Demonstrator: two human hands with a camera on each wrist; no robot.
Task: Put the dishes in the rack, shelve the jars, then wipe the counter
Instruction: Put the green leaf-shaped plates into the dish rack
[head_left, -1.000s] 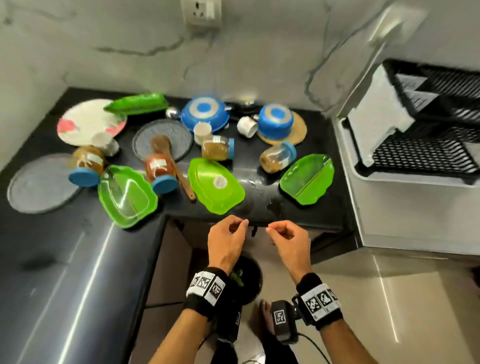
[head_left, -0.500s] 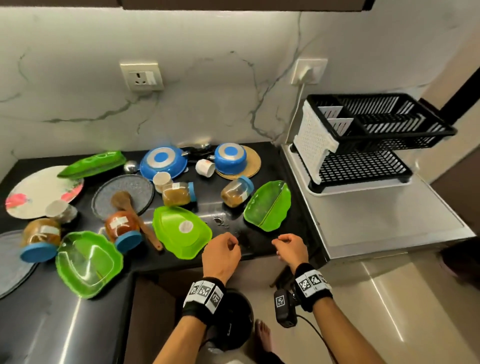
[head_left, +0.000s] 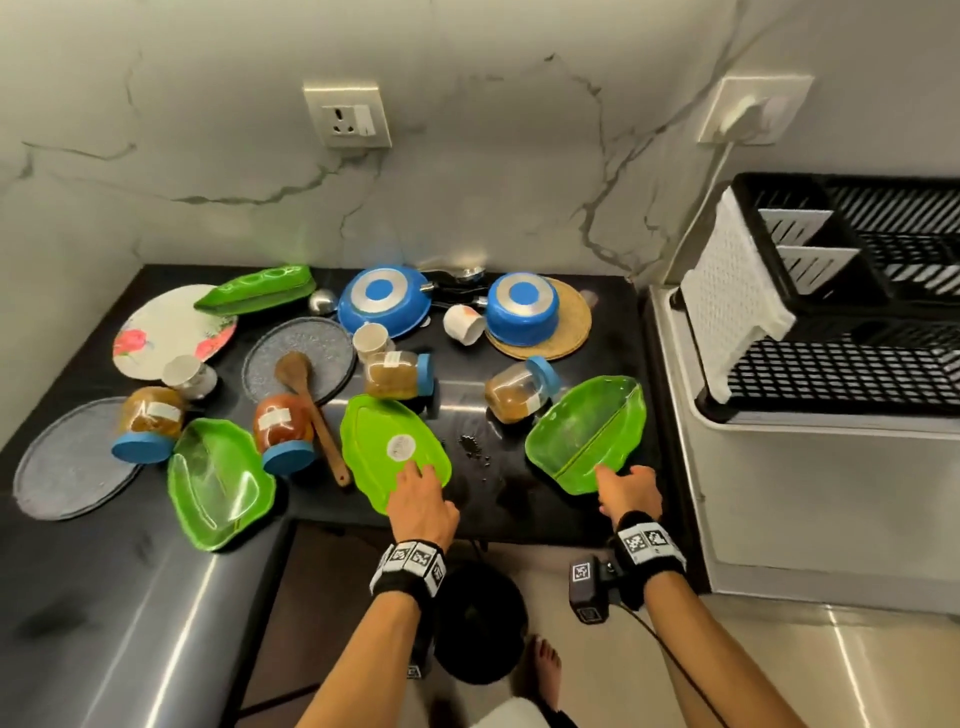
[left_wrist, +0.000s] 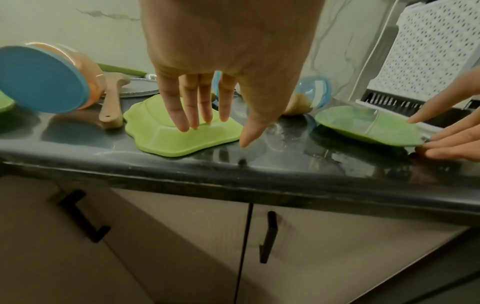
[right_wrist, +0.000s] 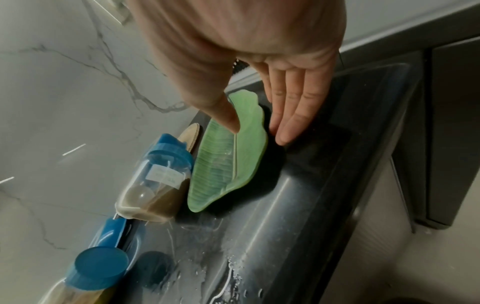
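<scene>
An overturned green dish (head_left: 384, 447) (left_wrist: 166, 139) lies near the counter's front edge. My left hand (head_left: 415, 480) (left_wrist: 215, 127) rests its straight fingertips on the dish's raised base. To the right lies a leaf-shaped green dish (head_left: 587, 436) (left_wrist: 363, 125) (right_wrist: 228, 164). My right hand (head_left: 621, 480) (right_wrist: 257, 131) is at its near rim, thumb touching the top and straight fingers beside the edge. Several blue-lidded jars lie on their sides, one (head_left: 519, 389) (right_wrist: 155, 185) just behind the leaf dish. The black and white dish rack (head_left: 831, 364) stands on the right.
Two upturned blue pans (head_left: 384, 301), cups, grey plates, a floral plate (head_left: 166, 332), a wooden spoon (head_left: 306, 395) and a third green dish (head_left: 218, 483) crowd the black counter. Dark grains (head_left: 472, 447) and water lie between my hands. Cabinet doors (left_wrist: 182, 246) are below.
Both hands moved forward from the counter's front edge onto the two green dishes, and their fingers went from curled to straight. The head view shifted.
</scene>
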